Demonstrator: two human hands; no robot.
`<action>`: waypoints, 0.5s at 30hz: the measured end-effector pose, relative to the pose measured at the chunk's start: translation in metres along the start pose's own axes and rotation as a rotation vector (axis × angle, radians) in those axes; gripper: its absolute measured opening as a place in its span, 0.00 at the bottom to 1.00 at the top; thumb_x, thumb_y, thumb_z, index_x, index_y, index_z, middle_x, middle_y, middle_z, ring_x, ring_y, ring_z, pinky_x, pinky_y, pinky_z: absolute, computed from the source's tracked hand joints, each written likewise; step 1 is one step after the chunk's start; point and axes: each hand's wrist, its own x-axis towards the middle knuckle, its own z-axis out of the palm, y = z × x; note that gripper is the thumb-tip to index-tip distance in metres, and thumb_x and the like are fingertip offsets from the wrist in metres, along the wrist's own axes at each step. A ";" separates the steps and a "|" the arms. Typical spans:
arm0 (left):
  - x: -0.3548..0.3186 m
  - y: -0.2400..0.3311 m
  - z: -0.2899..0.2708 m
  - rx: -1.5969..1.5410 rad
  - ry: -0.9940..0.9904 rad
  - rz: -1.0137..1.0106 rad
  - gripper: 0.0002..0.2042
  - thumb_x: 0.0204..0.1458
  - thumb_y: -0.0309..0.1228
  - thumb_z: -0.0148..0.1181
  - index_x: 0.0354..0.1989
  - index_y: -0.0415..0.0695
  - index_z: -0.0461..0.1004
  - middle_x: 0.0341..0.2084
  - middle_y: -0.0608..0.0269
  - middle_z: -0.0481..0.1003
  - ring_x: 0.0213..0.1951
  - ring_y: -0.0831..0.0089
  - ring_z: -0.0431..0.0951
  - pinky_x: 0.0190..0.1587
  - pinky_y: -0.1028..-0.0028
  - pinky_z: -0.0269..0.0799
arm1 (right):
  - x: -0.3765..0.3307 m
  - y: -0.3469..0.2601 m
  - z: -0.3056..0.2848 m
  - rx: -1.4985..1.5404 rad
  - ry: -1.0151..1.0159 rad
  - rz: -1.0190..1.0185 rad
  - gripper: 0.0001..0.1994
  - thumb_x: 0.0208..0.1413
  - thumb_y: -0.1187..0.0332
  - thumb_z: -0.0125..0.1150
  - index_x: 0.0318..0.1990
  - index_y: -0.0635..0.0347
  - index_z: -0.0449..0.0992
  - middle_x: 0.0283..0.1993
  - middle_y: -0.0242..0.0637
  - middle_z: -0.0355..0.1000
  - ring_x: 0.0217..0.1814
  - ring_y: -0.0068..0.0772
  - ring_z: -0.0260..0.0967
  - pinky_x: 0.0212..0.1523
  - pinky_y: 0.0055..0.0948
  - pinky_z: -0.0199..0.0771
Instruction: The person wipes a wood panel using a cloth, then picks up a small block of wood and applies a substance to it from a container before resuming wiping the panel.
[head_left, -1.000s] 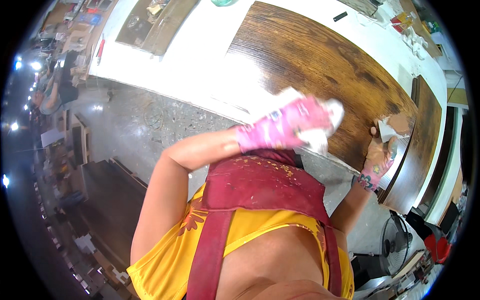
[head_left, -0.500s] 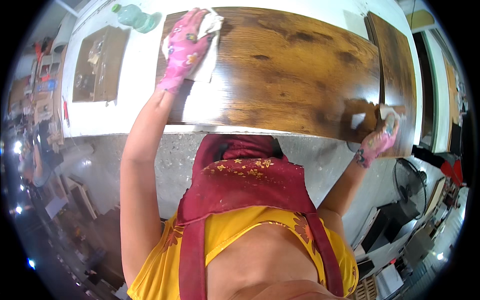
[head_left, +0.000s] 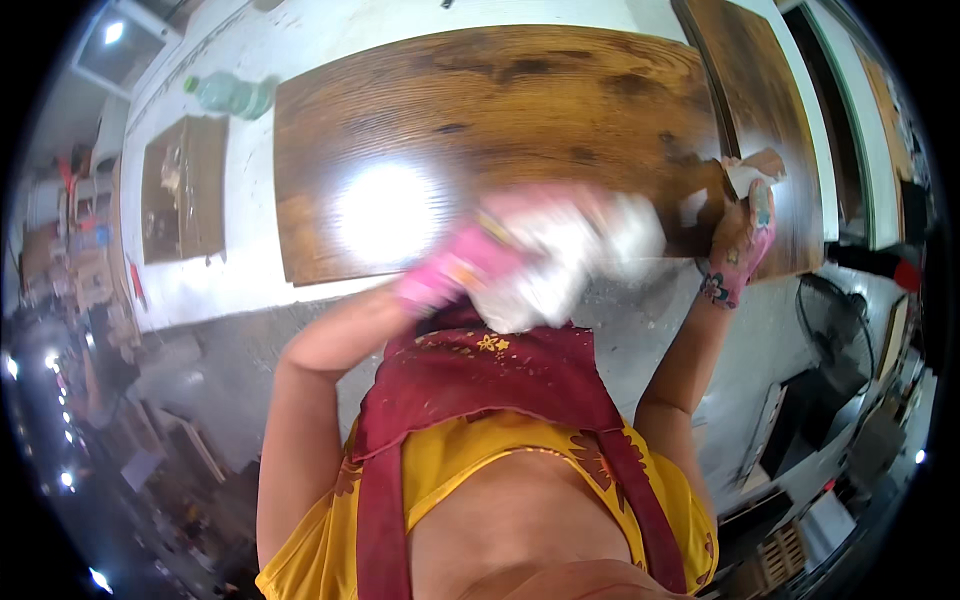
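Note:
A wide brown wood-grain board [head_left: 480,110] lies flat on a white table, a bright light reflected in its left half. My left hand [head_left: 480,258], in a pink flowered glove, is smeared by motion over the board's front edge. It grips a crumpled white cloth [head_left: 545,275]. At the board's right end my right hand [head_left: 742,235], gloved alike, pinches a small folded piece, white and brown [head_left: 748,178], whose material I cannot make out. That hand is over the seam with a second brown board [head_left: 765,100], which lies along the right side.
On the table's left lie a green-capped clear bottle [head_left: 232,95], an open cardboard box [head_left: 185,190] and a small red-handled tool [head_left: 137,285]. A black fan [head_left: 835,335] stands on the floor to the right. The white table's edge [head_left: 200,312] runs in front of me.
My left hand has swept from the board's far left corner toward me and right, carrying the white cloth. My right hand still holds the small piece near the seam. The whole view has shifted.

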 end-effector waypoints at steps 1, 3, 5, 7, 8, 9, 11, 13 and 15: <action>-0.012 -0.007 -0.046 0.202 0.338 0.016 0.22 0.48 0.30 0.57 0.53 0.37 0.68 0.51 0.50 0.70 0.54 0.63 0.68 0.60 0.67 0.61 | 0.005 0.014 -0.009 -0.214 -0.082 -0.141 0.14 0.59 0.67 0.54 0.48 0.69 0.69 0.46 0.44 0.70 0.47 0.40 0.68 0.50 0.35 0.69; 0.015 0.015 -0.098 0.280 0.609 0.134 0.23 0.52 0.22 0.51 0.59 0.38 0.63 0.55 0.52 0.67 0.57 0.66 0.67 0.61 0.70 0.61 | -0.002 0.000 0.006 0.164 -0.016 -0.080 0.18 0.59 0.66 0.54 0.50 0.72 0.65 0.48 0.53 0.67 0.51 0.49 0.68 0.56 0.45 0.69; 0.057 0.039 -0.104 1.126 0.680 -0.098 0.28 0.49 0.21 0.56 0.61 0.44 0.61 0.59 0.52 0.65 0.61 0.65 0.63 0.62 0.69 0.61 | -0.005 -0.010 0.012 0.395 0.044 0.003 0.20 0.58 0.65 0.54 0.51 0.73 0.64 0.49 0.55 0.66 0.52 0.51 0.68 0.57 0.48 0.69; 0.094 0.020 -0.121 1.576 0.401 0.146 0.29 0.48 0.26 0.60 0.61 0.47 0.62 0.60 0.55 0.64 0.63 0.64 0.60 0.66 0.66 0.53 | -0.003 -0.019 0.014 0.499 0.059 0.036 0.21 0.58 0.64 0.55 0.51 0.72 0.64 0.49 0.53 0.67 0.53 0.50 0.68 0.57 0.48 0.69; 0.115 0.002 -0.109 1.478 0.385 0.262 0.28 0.48 0.28 0.60 0.60 0.48 0.63 0.59 0.56 0.64 0.64 0.65 0.60 0.67 0.66 0.51 | -0.003 -0.019 0.011 0.501 0.063 0.026 0.21 0.58 0.63 0.56 0.52 0.71 0.64 0.49 0.53 0.67 0.53 0.50 0.68 0.57 0.48 0.69; 0.133 -0.009 -0.100 1.280 0.339 0.261 0.26 0.49 0.29 0.59 0.59 0.49 0.65 0.59 0.56 0.65 0.63 0.65 0.61 0.66 0.65 0.52 | -0.009 -0.016 0.016 0.504 0.069 0.018 0.21 0.58 0.63 0.56 0.52 0.71 0.64 0.49 0.52 0.67 0.53 0.49 0.68 0.56 0.48 0.69; 0.173 -0.017 -0.055 1.180 0.273 0.449 0.24 0.45 0.27 0.56 0.56 0.45 0.68 0.52 0.55 0.70 0.55 0.62 0.66 0.59 0.64 0.59 | -0.008 -0.014 0.018 0.500 0.074 0.015 0.21 0.58 0.63 0.56 0.53 0.70 0.64 0.49 0.51 0.67 0.53 0.49 0.68 0.57 0.48 0.68; 0.201 -0.031 -0.018 1.230 0.142 0.522 0.23 0.45 0.27 0.56 0.55 0.46 0.69 0.51 0.56 0.71 0.53 0.62 0.68 0.59 0.64 0.61 | -0.007 -0.015 0.022 0.490 0.092 0.024 0.22 0.58 0.62 0.56 0.53 0.69 0.64 0.50 0.50 0.67 0.53 0.48 0.68 0.57 0.47 0.68; 0.208 -0.039 0.016 1.161 -0.073 0.417 0.21 0.46 0.28 0.60 0.53 0.50 0.72 0.53 0.59 0.71 0.56 0.65 0.68 0.62 0.66 0.60 | -0.004 -0.010 0.018 0.535 0.124 -0.032 0.22 0.58 0.61 0.55 0.53 0.69 0.64 0.50 0.50 0.67 0.54 0.48 0.66 0.59 0.46 0.65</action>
